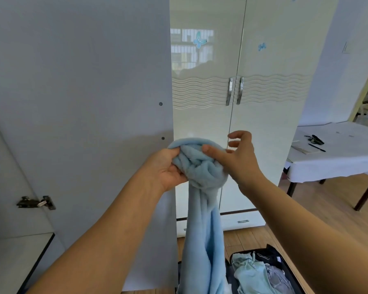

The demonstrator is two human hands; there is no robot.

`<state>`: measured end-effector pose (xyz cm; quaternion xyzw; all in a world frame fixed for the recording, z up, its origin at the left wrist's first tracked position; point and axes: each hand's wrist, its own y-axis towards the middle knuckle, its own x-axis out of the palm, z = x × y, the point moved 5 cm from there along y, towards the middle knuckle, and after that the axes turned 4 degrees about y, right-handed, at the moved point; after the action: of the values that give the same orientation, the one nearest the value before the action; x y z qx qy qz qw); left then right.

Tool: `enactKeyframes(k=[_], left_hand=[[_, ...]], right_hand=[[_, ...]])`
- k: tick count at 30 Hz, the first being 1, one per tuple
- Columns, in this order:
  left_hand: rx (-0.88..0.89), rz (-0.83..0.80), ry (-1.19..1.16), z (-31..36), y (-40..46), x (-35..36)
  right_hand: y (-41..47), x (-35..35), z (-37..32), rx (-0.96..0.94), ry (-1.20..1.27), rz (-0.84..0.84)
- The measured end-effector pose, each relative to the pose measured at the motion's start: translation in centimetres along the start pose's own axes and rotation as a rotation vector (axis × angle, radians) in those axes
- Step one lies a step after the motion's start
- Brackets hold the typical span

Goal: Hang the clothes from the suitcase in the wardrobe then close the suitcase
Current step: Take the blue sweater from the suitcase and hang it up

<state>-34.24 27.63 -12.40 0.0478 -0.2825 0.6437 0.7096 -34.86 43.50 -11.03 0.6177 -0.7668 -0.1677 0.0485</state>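
Observation:
A light blue garment (202,219) hangs bunched in front of me, its top gathered into a wad at chest height. My left hand (168,166) grips the left side of that wad with curled fingers. My right hand (236,155) touches the wad's right side with its thumb, and its other fingers are spread and loose above the cloth. Below, the open dark suitcase (272,254) lies on the wooden floor with pale green and grey clothes (255,274) inside. The wardrobe's open door panel (83,102) fills the left; its closed glossy doors (263,124) stand behind the garment.
Two metal handles (235,91) sit on the closed doors, and a drawer (242,221) runs below. A hinge (36,202) is on the inner panel at the left. A table with a white cloth (338,158), holding scissors and a pen, stands at the right.

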Motion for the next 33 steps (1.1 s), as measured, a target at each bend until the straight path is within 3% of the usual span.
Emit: enactKeyframes(k=[2, 3, 6, 8, 10, 12, 14, 16, 18, 20, 23, 26, 28, 31, 33], left_hand=[[0.011, 0.033, -0.147, 0.0, 0.4, -0.5], [0.013, 0.035, -0.194, -0.1, 0.6, -0.6], [0.02, 0.069, -0.266, -0.1, 1.8, -1.3], [0.004, 0.101, -0.23, 0.4, 2.3, -1.9], [-0.048, 0.095, -0.183, 0.3, 2.4, -2.4], [-0.06, 0.036, -0.11, -0.2, 2.2, -2.2], [0.048, -0.072, 0.011, -0.5, 2.0, -1.6], [0.162, -0.126, 0.264, -0.2, 1.2, -0.6], [0.248, -0.062, 0.579, 0.1, 0.4, -0.3], [0.301, 0.041, 0.624, 0.9, 0.3, -1.1], [0.184, 0.015, 0.313, 1.5, 0.6, -1.9], [0.097, -0.013, -0.012, 2.5, 0.5, -2.3], [0.086, -0.043, -0.151, 2.8, 0.1, -1.9], [0.086, -0.07, -0.178, 2.6, -0.1, -1.7], [0.074, -0.074, -0.148, 2.1, 0.2, -1.7]], right_hand=[[-0.3, 0.4, -1.3, -0.175, -0.281, 0.025], [-0.4, 0.9, -1.6, -0.212, -0.404, -0.049], [-0.8, 2.6, -1.0, -0.109, -0.584, -0.369], [-0.6, 2.6, -1.2, -0.114, -0.616, -0.349], [0.0, 2.0, -1.2, 0.001, -0.347, -0.26], [0.1, 2.2, -0.8, 0.286, 0.19, -0.241], [-0.2, 3.3, -0.6, 0.492, 0.609, -0.242], [-0.4, 4.1, -0.7, 0.531, 0.721, -0.236], [-0.2, 4.5, -0.9, 0.469, 0.642, -0.223], [0.1, 4.4, -0.9, 0.409, 0.602, -0.189], [0.6, 4.1, -0.9, 0.33, 0.654, -0.277], [0.0, 3.8, -0.4, 0.265, 0.39, -0.499], [0.1, 2.9, 0.4, 0.215, 0.082, -0.521], [0.0, 2.3, 1.3, 0.219, -0.22, -0.512], [0.0, 2.0, 0.6, 0.227, -0.103, -0.379]])
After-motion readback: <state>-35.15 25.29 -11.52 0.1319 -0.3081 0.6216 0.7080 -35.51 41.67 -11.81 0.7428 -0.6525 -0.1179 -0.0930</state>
